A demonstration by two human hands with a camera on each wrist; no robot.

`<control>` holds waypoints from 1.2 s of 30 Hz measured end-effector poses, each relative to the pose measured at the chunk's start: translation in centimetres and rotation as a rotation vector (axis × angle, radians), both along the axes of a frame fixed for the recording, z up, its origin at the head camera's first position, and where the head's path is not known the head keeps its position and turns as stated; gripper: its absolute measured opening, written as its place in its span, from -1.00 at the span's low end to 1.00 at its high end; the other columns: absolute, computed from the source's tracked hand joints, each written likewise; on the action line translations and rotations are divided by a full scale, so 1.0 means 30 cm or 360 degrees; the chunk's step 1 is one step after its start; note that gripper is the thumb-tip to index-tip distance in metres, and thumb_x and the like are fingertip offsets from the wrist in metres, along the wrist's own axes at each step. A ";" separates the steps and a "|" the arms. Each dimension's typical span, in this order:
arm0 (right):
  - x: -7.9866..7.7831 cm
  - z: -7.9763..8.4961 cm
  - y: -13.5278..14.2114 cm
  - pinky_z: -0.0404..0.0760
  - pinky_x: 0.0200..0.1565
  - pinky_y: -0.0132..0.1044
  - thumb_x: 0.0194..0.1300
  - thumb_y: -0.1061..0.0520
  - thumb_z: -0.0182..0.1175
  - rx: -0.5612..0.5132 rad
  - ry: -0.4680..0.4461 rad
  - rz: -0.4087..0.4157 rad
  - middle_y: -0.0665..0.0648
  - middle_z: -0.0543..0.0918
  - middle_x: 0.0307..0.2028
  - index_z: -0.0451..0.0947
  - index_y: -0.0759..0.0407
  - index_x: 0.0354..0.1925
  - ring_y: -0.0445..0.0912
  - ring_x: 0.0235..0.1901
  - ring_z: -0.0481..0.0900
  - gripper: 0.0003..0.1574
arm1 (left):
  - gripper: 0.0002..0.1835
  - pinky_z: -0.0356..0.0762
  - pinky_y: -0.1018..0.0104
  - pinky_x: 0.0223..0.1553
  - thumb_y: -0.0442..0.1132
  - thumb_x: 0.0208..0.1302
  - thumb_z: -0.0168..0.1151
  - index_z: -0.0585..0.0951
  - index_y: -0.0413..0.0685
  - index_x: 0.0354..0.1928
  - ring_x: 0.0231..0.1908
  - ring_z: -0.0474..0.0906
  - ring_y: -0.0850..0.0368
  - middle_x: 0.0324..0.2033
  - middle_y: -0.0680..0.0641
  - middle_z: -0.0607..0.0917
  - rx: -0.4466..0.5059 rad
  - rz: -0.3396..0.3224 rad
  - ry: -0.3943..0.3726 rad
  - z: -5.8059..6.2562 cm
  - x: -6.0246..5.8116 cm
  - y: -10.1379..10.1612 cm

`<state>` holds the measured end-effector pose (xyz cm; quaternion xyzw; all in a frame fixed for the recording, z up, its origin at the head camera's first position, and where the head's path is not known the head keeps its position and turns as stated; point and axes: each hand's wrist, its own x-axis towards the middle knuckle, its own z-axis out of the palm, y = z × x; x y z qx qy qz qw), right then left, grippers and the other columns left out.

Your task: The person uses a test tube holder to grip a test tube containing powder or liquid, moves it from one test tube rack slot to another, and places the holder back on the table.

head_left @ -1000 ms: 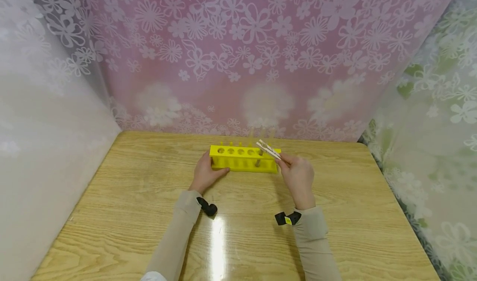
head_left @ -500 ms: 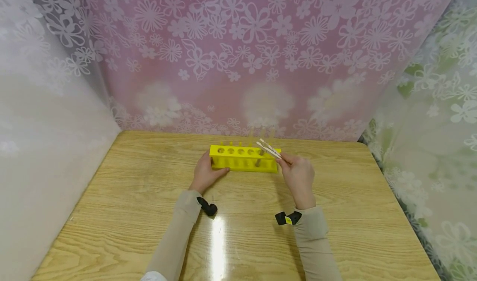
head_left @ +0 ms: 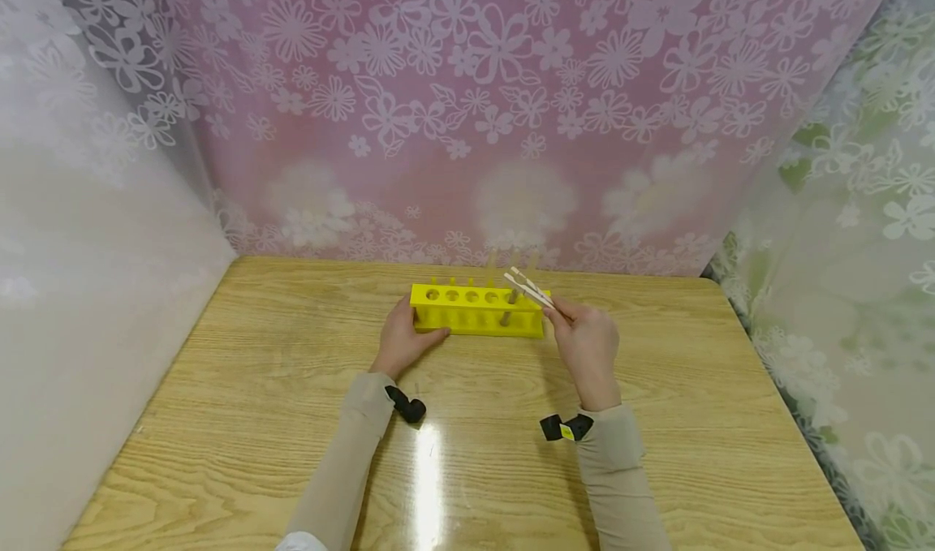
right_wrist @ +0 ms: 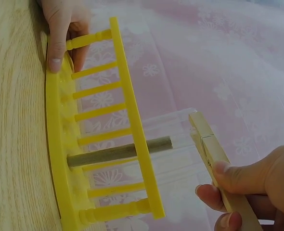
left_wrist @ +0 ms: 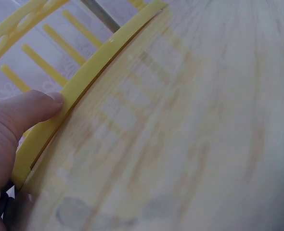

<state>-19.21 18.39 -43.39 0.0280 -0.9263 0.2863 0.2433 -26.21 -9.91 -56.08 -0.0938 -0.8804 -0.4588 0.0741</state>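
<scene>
A yellow test tube rack [head_left: 478, 329] stands on the table. My left hand [head_left: 400, 342] grips its left end, thumb [left_wrist: 33, 107] on the base's front edge and the other fingers mostly hidden behind. In my right hand [head_left: 587, 346] is a wooden test tube clamp [right_wrist: 210, 151] with a wire spring, pinched between thumb and fingers. Its tips point up and left over the rack's right part, slightly apart. Clear test tubes [right_wrist: 175, 118] stand at that end, their tops close by the clamp's tips. Near the right end, a grey-brown column [right_wrist: 110, 155] runs up through a hole.
Yellow pegs [right_wrist: 97, 91] line the rack's rear. The wood-grain table [head_left: 292, 454] extends around it, with a pink flowered curtain [head_left: 438, 129] behind and pale curtains at both sides. Black cameras [head_left: 406, 406] are strapped to both wrists.
My right hand has shifted slightly right, and the clamp's tips have risen a little and spread slightly wider. The left hand and the rack have stayed in place.
</scene>
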 end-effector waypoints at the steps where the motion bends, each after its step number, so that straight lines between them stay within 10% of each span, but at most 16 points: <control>1: 0.001 0.002 0.000 0.18 -0.70 -0.25 0.23 0.08 0.40 -0.0005 -0.0003 0.0003 0.28 0.76 -0.34 0.72 0.20 -0.03 -0.03 -0.76 0.41 -0.64 | -0.19 0.52 0.01 0.02 0.07 0.02 0.55 0.41 0.00 0.29 -0.03 0.53 -0.02 0.01 -0.10 0.58 0.0001 0.0001 -0.0001 0.000 0.000 0.001; 20: 0.009 0.012 0.001 0.14 -0.74 -0.31 0.19 0.12 0.43 -0.0077 0.0127 0.0034 0.30 0.75 -0.33 0.72 0.28 -0.07 -0.06 -0.79 0.44 -0.64 | -0.18 0.50 0.00 0.05 0.07 0.01 0.55 0.42 0.00 0.29 -0.01 0.52 -0.03 0.03 -0.10 0.57 -0.0006 0.0008 -0.0008 -0.002 -0.001 0.002; 29: 0.004 0.007 0.001 0.09 -0.73 -0.29 0.19 0.12 0.43 -0.0060 0.0177 0.0043 0.30 0.75 -0.41 0.72 0.27 -0.06 -0.27 -0.84 0.16 -0.64 | -0.20 0.51 -0.01 0.02 0.07 0.01 0.55 0.42 0.01 0.28 -0.04 0.52 -0.03 0.02 -0.10 0.58 0.0015 0.0005 -0.0009 -0.002 -0.002 0.001; 36: 0.001 0.007 -0.003 0.15 -0.73 -0.30 0.16 0.14 0.44 -0.0059 0.0276 0.0058 0.28 0.75 -0.40 0.74 0.27 -0.09 -0.03 -0.80 0.45 -0.66 | -0.17 0.48 -0.02 0.04 0.08 0.01 0.55 0.41 -0.03 0.29 -0.01 0.50 -0.06 0.03 -0.12 0.58 -0.0036 0.0014 -0.0001 -0.004 -0.006 0.000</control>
